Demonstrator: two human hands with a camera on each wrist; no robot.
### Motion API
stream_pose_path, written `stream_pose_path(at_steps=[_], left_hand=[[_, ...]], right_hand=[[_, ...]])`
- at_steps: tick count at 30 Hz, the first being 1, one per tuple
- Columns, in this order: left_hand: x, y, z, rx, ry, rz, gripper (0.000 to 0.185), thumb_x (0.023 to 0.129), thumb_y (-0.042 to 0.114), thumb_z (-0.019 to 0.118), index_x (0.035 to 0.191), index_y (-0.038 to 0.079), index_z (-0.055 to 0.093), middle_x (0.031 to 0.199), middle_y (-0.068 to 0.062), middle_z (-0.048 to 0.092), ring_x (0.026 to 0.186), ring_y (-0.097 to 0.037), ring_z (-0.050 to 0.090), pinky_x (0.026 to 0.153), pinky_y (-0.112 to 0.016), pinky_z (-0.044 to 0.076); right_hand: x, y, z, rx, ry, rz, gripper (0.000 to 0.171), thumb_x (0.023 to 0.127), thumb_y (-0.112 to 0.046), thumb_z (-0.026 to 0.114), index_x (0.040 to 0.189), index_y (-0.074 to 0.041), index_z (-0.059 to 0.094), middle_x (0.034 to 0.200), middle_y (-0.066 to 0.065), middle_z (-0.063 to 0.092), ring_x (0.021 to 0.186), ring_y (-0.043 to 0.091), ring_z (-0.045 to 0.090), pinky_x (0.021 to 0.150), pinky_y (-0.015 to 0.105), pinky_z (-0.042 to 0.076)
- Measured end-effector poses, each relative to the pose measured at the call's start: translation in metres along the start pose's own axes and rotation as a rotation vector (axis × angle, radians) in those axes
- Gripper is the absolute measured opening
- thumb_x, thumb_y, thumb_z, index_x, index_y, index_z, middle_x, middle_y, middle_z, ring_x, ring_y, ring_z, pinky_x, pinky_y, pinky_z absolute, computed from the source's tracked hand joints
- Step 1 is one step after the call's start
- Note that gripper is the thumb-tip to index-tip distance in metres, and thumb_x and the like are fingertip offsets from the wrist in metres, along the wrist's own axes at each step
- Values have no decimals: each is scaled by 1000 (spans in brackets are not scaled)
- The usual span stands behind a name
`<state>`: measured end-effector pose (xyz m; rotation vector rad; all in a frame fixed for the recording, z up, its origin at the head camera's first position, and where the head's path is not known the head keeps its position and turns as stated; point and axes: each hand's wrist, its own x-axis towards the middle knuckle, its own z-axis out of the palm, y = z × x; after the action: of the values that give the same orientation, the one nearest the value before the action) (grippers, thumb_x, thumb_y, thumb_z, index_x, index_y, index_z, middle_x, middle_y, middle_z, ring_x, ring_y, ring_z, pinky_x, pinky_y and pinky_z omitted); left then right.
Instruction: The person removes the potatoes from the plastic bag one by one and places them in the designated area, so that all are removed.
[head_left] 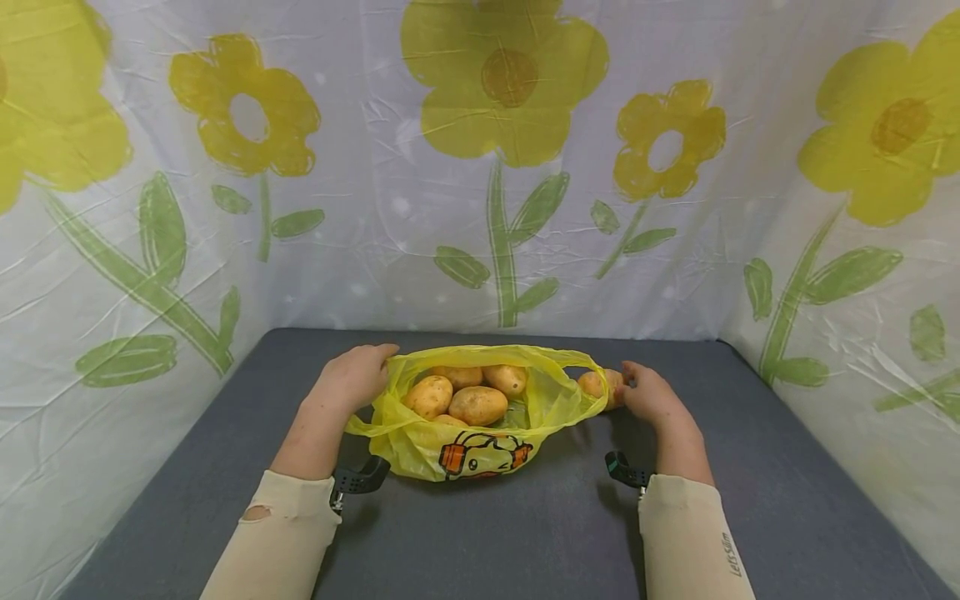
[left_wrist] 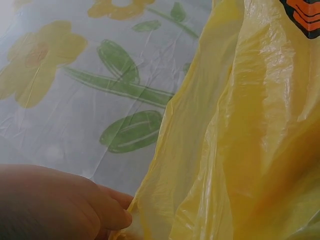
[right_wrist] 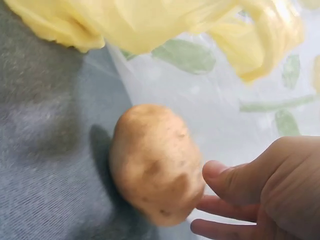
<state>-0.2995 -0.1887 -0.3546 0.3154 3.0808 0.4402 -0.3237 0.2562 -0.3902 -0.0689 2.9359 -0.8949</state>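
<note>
A yellow plastic bag [head_left: 408, 450] with a cartoon print stands with its mouth spread wide, several potatoes [head_left: 478, 406] lying inside. My left hand [head_left: 356, 377] pinches the bag's left edge between thumb and fingers, which the left wrist view shows close up. To the right of the bag, a single potato [right_wrist: 155, 165] lies on the table, partly behind the bag's right handle in the head view. My right hand [right_wrist: 290, 190] is at that potato's side, thumb and fingers parted and loosely bent, fingertips right at its edge.
The dark grey table [head_left: 555, 533] carries the bag and the loose potato. Behind and on both sides hangs a white sheet [head_left: 360, 283] printed with yellow flowers. A black wrist device [head_left: 362, 477] sits on the left forearm, with another [head_left: 624, 471] on the right.
</note>
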Motion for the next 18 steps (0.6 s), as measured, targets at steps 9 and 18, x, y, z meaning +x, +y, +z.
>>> stream_pose_path(at_steps=[9, 18], left_hand=[[0, 0, 0, 6, 6, 9, 46, 109, 7, 38, 154, 1, 46, 148, -23, 53, 126, -41, 56, 79, -45, 47], [-1, 0, 0, 6, 5, 12, 46, 109, 7, 37, 154, 2, 45, 148, -23, 52, 115, -36, 59, 74, -43, 46]], right_hand=[[-12, -28, -19, 16, 69, -58, 57, 108, -7, 50, 159, 6, 28, 156, 33, 34, 134, 53, 44, 104, 64, 43], [-31, -54, -35, 7, 65, -123, 57, 107, -13, 52, 159, -1, 33, 156, 27, 39, 134, 48, 48, 99, 62, 47]])
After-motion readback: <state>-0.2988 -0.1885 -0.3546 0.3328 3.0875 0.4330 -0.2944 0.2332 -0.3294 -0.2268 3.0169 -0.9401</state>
